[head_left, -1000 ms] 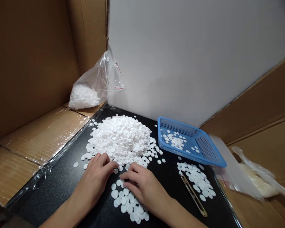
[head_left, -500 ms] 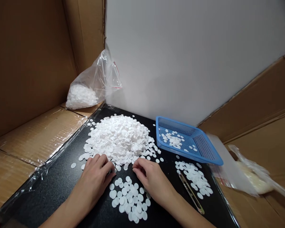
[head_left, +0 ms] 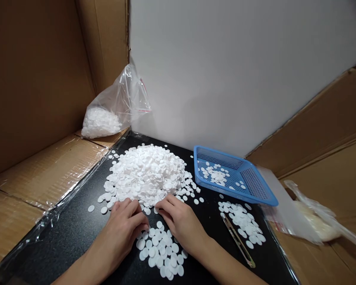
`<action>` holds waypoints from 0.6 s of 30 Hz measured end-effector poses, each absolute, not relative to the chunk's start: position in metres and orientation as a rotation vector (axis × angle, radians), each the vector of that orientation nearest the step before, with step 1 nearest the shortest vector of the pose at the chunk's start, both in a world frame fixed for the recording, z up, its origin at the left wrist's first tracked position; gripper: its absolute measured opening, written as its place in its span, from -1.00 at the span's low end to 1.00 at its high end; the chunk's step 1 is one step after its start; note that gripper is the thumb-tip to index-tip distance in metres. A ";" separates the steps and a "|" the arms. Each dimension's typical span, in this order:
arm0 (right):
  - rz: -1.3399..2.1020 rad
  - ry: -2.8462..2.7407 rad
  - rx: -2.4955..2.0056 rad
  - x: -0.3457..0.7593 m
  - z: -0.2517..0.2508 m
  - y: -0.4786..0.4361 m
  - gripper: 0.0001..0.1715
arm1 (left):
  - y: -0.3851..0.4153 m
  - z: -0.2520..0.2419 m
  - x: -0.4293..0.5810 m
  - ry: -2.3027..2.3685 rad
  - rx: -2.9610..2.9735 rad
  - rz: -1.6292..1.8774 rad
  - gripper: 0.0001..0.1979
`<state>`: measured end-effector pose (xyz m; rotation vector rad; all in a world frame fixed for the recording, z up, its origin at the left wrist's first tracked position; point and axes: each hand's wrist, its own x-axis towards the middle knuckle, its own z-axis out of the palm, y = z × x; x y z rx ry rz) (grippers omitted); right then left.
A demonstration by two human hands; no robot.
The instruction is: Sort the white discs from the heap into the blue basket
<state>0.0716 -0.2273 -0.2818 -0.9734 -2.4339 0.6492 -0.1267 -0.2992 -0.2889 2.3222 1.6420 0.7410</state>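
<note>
A big heap of small white discs (head_left: 148, 172) lies on a black tabletop (head_left: 77, 229). My left hand (head_left: 124, 223) rests palm down at the heap's near edge, fingers curled lightly onto the discs. My right hand (head_left: 179, 221) lies beside it, fingers stretched toward the heap's front edge and touching discs. Between and below both hands sits a small flat patch of discs (head_left: 161, 251). Neither hand visibly grips anything.
A blue mesh tray (head_left: 255, 186) with a few discs stands at the right, a second small patch of discs (head_left: 245, 223) in front of it. Metal tweezers (head_left: 239, 241) lie beside that patch. A clear bag of discs (head_left: 103, 118) sits on cardboard at the back left.
My right hand has moved forward from the small patch to the heap's front edge. My left hand has slid slightly back toward me. The view shifted a little.
</note>
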 end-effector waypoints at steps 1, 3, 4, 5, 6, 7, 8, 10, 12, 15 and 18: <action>0.623 -2.452 -0.964 0.071 -0.282 -0.227 -0.76 | -0.298 -0.288 -0.127 1.661 2.316 0.755 -0.76; 0.607 -2.458 -0.958 0.071 -0.282 -0.227 -0.78 | -0.294 -0.287 -0.129 1.732 2.305 0.790 -0.78; 0.616 -2.451 -0.960 0.071 -0.282 -0.227 -0.79 | -0.291 -0.286 -0.129 1.757 2.311 0.794 -0.78; 0.632 -2.443 -0.964 0.071 -0.281 -0.227 -0.79 | -0.289 -0.286 -0.130 1.770 2.325 0.786 -0.79; 0.648 -2.435 -0.969 0.072 -0.281 -0.227 -0.79 | -0.287 -0.285 -0.129 1.774 2.347 0.768 -0.81; 0.662 -2.429 -0.974 0.073 -0.280 -0.227 -0.79 | -0.285 -0.285 -0.129 1.774 2.373 0.746 -0.82; 0.671 -2.425 -0.980 0.073 -0.279 -0.228 -0.79 | -0.284 -0.284 -0.128 1.774 2.400 0.719 -0.84; 0.676 -2.420 -0.998 0.073 -0.278 -0.228 -0.81 | -0.282 -0.284 -0.124 1.787 2.453 0.673 -0.86; 0.669 -2.423 -1.024 0.072 -0.278 -0.229 -0.81 | -0.281 -0.284 -0.121 1.802 2.498 0.653 -0.86; 0.643 -2.448 -1.030 0.070 -0.279 -0.230 -0.84 | -0.281 -0.283 -0.119 1.797 2.524 0.666 -0.86; 0.608 -2.466 -0.990 0.069 -0.281 -0.232 -0.87 | -0.281 -0.282 -0.121 1.762 2.479 0.691 -0.82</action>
